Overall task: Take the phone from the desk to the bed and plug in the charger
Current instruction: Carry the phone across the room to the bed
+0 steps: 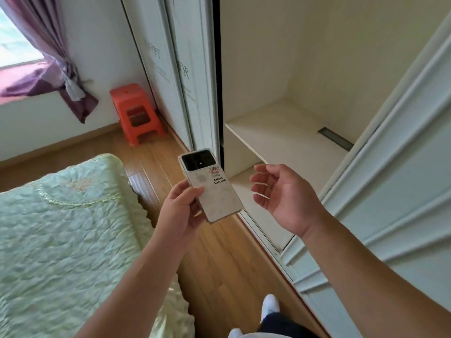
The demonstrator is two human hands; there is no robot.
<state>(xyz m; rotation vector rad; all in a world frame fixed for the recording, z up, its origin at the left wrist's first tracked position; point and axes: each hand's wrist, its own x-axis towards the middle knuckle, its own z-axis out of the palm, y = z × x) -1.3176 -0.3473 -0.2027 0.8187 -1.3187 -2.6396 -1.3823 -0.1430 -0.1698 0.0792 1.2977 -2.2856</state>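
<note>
My left hand (179,211) grips the lower left edge of a white phone (214,191), held in the air with its back facing up. The phone has a dark camera panel at its far end and a small cartoon sticker with handwriting. To the right of the phone my right hand (283,193) hovers with fingers spread and nothing in it, a short gap away from the phone. The bed (61,228) with a pale green quilted cover fills the lower left. No charger is visible.
A white wardrobe with a sliding door open shows a bare shelf (280,135) ahead on the right. An orange plastic stool (136,113) stands by the wall. Purple curtains (56,57) hang at the window. A strip of wooden floor (219,264) runs between bed and wardrobe.
</note>
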